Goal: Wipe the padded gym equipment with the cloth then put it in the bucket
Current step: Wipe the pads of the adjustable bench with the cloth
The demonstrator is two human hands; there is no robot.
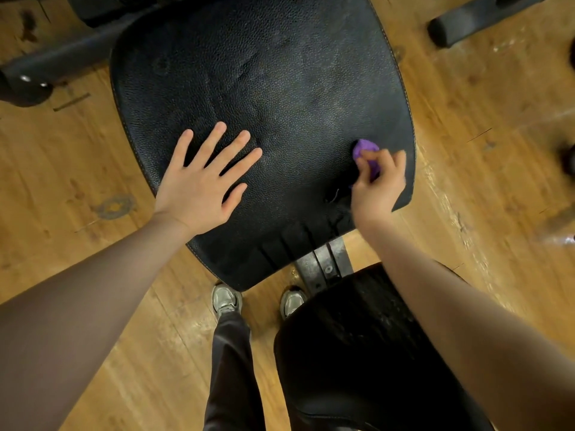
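Note:
A large black padded bench pad (273,88) with a pebbled surface fills the middle of the head view. My left hand (203,185) lies flat on its near left part, fingers spread, holding nothing. My right hand (378,181) is at the pad's near right edge, its fingers closed on a small bunched purple cloth (365,149) that is pressed on the pad. The right hand is blurred. No bucket is in view.
A second black padded seat (357,343) sits below the right arm, joined by a metal bracket (326,265). My legs and grey shoes (225,300) stand on the wooden floor. Black frame feet lie at the top left (37,76) and top right (460,23).

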